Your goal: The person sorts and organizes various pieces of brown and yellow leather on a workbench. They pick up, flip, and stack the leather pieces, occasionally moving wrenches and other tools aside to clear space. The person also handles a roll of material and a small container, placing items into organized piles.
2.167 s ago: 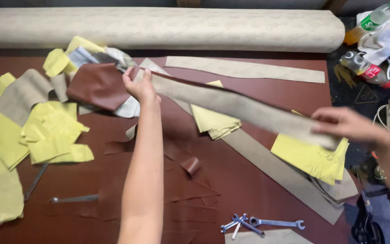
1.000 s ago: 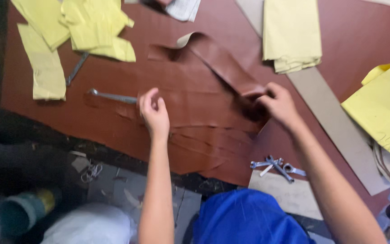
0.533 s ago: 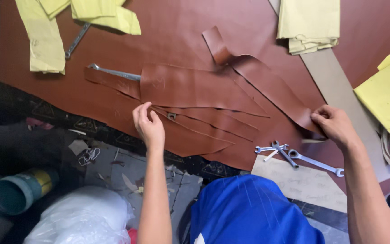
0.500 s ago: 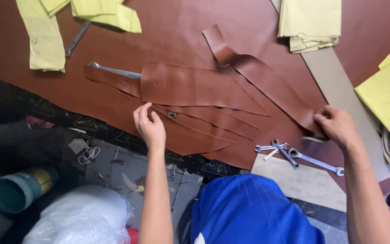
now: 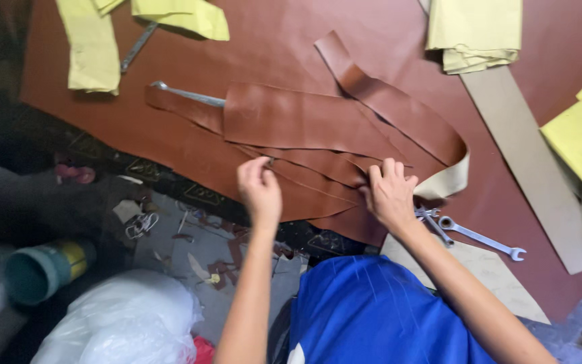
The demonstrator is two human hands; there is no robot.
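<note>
Pinching brown leather strips at the bench edge

Leaning over the near edge, the person in a blue top works both hands on a loose pile of brown leather strips that lies on the brown-covered bench. The left hand has its fingers closed in a pinch on the near edge of a narrow strip, apparently so that one layer can be told from those under it. The right hand presses down on the overlapping ends with its fingers curled and closed over them, which seems to keep the pile from sliding while the other hand picks at it. Just beside that hand lie several wrenches, partly on a pale offcut, near enough to reach but not touched.

Below the bench edge, on the floor, sit a teal can and a white plastic bag.

Farther in, one strip curls over itself and shows a pale underside. A metal rod pokes out from under the widest piece, so it may be weighing it flat. A long beige strip runs along the right, and yellow fabric pieces lie folded at the far side, well apart from the hands
</note>
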